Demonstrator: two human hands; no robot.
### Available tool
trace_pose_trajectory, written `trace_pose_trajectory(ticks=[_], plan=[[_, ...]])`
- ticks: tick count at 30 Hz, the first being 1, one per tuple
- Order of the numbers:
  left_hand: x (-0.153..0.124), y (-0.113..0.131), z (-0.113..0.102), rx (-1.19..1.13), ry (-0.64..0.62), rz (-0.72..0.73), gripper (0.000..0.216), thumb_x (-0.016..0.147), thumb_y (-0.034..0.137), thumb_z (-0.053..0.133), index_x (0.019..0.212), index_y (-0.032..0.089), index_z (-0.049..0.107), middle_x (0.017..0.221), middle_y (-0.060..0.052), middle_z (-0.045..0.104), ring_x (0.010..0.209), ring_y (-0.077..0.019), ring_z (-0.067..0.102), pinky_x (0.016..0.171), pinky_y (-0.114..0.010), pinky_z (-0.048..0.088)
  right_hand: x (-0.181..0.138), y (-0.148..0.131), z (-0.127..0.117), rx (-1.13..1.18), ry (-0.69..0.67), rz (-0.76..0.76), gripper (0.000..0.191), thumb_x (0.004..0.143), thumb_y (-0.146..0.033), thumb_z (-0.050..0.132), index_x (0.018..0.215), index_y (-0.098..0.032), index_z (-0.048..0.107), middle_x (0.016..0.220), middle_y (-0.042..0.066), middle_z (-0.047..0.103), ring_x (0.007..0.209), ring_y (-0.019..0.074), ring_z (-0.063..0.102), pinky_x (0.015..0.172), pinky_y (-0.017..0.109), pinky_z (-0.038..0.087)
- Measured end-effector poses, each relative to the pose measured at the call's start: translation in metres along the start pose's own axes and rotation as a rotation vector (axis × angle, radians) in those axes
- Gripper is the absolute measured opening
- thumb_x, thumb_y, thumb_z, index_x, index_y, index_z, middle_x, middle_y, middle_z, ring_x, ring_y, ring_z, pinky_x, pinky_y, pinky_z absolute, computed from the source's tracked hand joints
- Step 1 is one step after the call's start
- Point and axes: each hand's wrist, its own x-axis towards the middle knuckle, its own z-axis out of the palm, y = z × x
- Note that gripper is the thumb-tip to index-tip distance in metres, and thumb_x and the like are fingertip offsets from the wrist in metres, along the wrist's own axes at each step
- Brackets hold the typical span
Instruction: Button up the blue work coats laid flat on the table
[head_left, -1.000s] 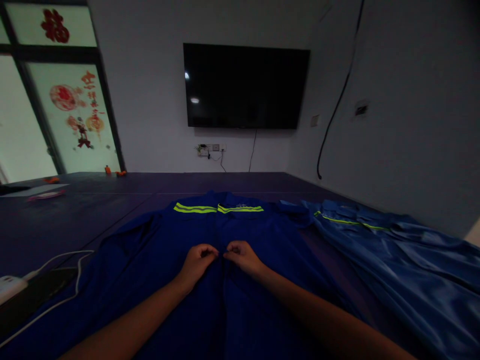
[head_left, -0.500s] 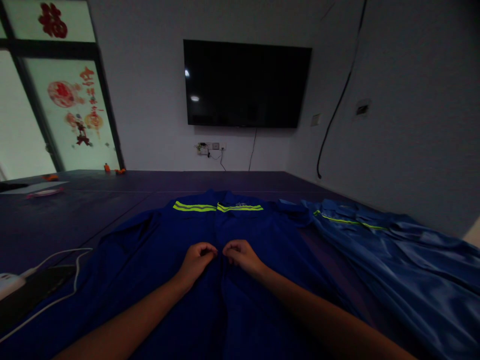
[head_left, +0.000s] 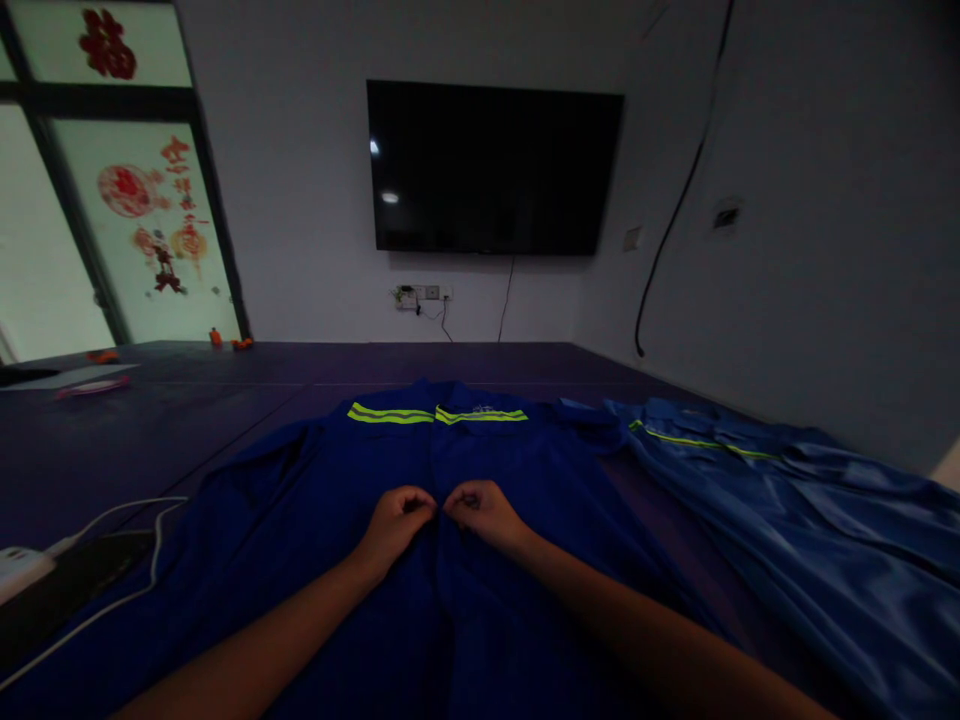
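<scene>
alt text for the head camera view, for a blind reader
The left hand and right hand pinch the front opening of a dark blue jacket with yellow-green stripes, spread on a dark table. A lighter blue jacket lies to its right; a black TV hangs on the far wall.

dark blue jacket, neon-yellow stripes

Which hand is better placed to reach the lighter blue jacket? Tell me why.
Probably right: the right hand lies nearer the lighter blue jacket; the left hand would cross the dark blue jacket.
</scene>
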Motion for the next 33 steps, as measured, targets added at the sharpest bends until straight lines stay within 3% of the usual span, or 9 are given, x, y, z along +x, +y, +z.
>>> trace_pose_trajectory(ticks=[14,26,33], plan=[[0.0006,-0.0018,-0.0020,0.152,-0.102,0.094,0.004,0.055,0.014,0.053,0.057,0.015,0.057,0.055,0.003,0.053,0.057,-0.0118,0.048,0.056,-0.022,0.036,0.0028,0.0069,-0.0012,-0.072,-0.026,0.008,0.010,0.062,-0.023,0.063,0.066,-0.014,0.065,0.050,-0.003,0.055,0.045,0.0067,0.046,0.043,0.017,0.033],[0.0011,-0.0019,-0.0019,0.242,-0.056,0.175,0.010,0.054,0.008,0.047,0.051,0.015,0.053,0.059,0.002,0.051,0.060,-0.0120,0.048,0.058,-0.022,0.035,0.0019,0.0042,-0.0008,-0.098,-0.045,-0.006,0.021,0.059,-0.034,0.069,0.063,-0.014,0.064,0.048,-0.003,0.053,0.044,0.0067,0.043,0.043,0.018,0.031],[0.0016,-0.0038,-0.0020,0.184,-0.044,0.125,0.007,0.057,0.012,0.049,0.055,0.015,0.055,0.058,0.002,0.052,0.059,-0.0122,0.049,0.058,-0.022,0.036,0.0020,0.0064,-0.0001,-0.079,-0.032,-0.006,0.026,0.059,-0.038,0.070,0.064,-0.014,0.064,0.050,-0.002,0.054,0.045,0.0067,0.044,0.043,0.018,0.031]])
